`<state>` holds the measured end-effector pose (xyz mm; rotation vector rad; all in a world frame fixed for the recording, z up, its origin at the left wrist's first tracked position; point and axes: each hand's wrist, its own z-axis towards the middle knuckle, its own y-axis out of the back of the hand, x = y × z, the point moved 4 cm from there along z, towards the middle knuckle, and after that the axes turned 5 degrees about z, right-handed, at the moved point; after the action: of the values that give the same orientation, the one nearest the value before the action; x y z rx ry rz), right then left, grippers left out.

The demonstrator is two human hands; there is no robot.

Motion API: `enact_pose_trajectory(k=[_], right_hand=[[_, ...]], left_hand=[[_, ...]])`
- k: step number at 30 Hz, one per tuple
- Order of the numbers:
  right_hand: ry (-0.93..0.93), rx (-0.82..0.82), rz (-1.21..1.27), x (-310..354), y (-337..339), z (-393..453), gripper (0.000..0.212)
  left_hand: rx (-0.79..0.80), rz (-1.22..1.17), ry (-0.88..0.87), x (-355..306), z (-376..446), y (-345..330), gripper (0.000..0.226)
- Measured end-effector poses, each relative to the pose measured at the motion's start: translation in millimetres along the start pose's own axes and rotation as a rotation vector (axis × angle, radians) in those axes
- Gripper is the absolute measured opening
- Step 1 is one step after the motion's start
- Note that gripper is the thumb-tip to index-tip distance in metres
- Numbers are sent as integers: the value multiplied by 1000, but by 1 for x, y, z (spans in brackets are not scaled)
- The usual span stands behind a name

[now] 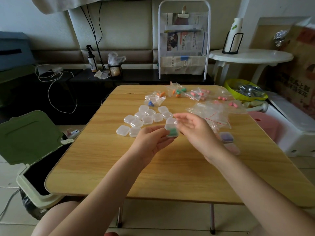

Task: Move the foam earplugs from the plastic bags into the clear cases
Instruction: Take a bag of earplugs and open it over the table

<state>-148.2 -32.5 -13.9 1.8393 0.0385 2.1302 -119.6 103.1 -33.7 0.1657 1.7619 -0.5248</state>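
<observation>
A wooden table (170, 167) is taken as the landmark, and everything else is placed from it. Beside its left edge an open green bin (34, 142) is seen on the floor. Across its far right part, clear plastic bags (211, 113) are spread, some holding pink earplugs (197, 95) and others orange and green ones. Near its middle a cluster of empty clear cases (144, 119) is laid, lids closed. Above the table's centre, one open case (171, 132) with green earplugs (173, 132) inside is pinched at its near edge by the left hand (151, 142), fingers curled round the base. The right hand (196, 132) is held just beside the raised lid with fingers loosely spread; whether the lid is touched cannot be told. Towards the table's right edge, two filled cases (229, 142) are set down. The earplugs are judged to be light, soft and springy, best taken by the blunt end; the cases are judged stiff, smooth and slippery, best held by opposite side walls.
</observation>
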Motion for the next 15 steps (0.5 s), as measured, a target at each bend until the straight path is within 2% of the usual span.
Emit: enact_pose_trajectory(k=[3,10,15], right_hand=[[-60,66,-53,-6,-8,-3,30],[-6,61,-105,-7,-11,-3,22],[77,165,-215,-2,-2,-1,27]], left_hand=[[47,56,-1,-1,-3,-2,23],[72,93,-64,-3,-6,-4,19],[31,89,-48,3,-3,-3,24]])
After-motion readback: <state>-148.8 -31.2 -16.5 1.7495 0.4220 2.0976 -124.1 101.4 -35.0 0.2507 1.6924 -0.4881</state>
